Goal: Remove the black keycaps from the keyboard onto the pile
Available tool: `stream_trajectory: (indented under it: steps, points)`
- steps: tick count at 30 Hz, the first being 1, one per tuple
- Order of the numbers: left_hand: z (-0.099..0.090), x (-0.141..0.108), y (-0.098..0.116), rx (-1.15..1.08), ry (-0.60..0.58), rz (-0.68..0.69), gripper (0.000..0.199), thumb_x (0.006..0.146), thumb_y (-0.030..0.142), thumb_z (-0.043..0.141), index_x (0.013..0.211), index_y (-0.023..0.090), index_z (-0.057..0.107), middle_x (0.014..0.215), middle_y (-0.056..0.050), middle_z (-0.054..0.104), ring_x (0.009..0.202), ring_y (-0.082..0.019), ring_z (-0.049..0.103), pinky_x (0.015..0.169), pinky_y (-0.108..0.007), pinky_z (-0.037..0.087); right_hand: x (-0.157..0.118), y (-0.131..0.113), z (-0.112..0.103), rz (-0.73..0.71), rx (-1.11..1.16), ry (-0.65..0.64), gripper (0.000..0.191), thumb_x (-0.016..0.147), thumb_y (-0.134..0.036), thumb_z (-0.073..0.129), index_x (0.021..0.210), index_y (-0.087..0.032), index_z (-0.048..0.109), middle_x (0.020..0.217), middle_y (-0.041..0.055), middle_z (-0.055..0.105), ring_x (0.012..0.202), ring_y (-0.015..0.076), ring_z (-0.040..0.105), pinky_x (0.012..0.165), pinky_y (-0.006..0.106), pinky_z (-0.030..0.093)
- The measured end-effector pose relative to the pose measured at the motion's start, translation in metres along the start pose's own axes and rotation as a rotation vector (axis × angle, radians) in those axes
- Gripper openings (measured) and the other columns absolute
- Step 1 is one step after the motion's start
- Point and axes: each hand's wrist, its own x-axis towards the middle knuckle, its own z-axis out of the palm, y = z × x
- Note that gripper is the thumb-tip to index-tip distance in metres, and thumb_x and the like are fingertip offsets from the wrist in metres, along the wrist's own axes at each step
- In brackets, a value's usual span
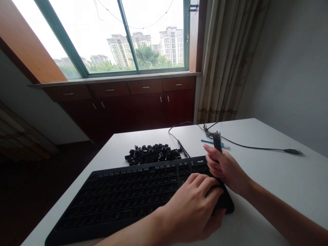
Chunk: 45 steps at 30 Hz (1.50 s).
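Head view: the right hand (225, 169) is closed in a fist around the lower part of a slim dark key-puller tool with a clear upper section (217, 140), held upright above the right end of the keyboard. The tool's top projects above the curled fingers; its lower end is hidden inside the grip and behind the left hand. The left hand (194, 208) lies palm down with its fingers loosely curled, pressing on the right end of the flat black plastic computer keyboard (123, 194); it holds nothing.

The keyboard lies diagonally across the near part of the white bench (282, 177), its left corner at the near bench edge. Small white lettering, a brand mark, is printed on the keyboard's top edge just left of the right hand; it is too small to read with certainty. Many key positions appear as empty dark sockets.

A pile of loose black keycaps (151, 153) lies on the bench just behind the keyboard. A thin black cable (246, 145) runs from behind the keyboard across the bench to a dark plug (292, 151) at the right. A slender blue pen-like object (208, 141) lies beside the cable, behind the right hand.

Beyond the bench: dark red wooden cabinets (143, 102), a green-framed window (123, 37) and a beige curtain (228, 61).
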Motion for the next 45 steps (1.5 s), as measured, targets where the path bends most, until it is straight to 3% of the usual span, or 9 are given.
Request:
stream_trajectory:
  steps: [45]
  points:
    - [0.0002, -0.0001, 0.0007, 0.002, -0.010, -0.007, 0.035, 0.100, 0.034, 0.053, 0.129, 0.014, 0.058, 0.124, -0.009, 0.064, 0.117, -0.027, 0.057, 0.107, -0.041, 0.045, 0.0014, 0.0016, -0.0006, -0.011, 0.009, -0.004, 0.058, 0.091, -0.053, 0.066, 0.053, -0.021, 0.035, 0.046, -0.0093, 0.024, 0.038, 0.0037, 0.019, 0.037, 0.022, 0.012]
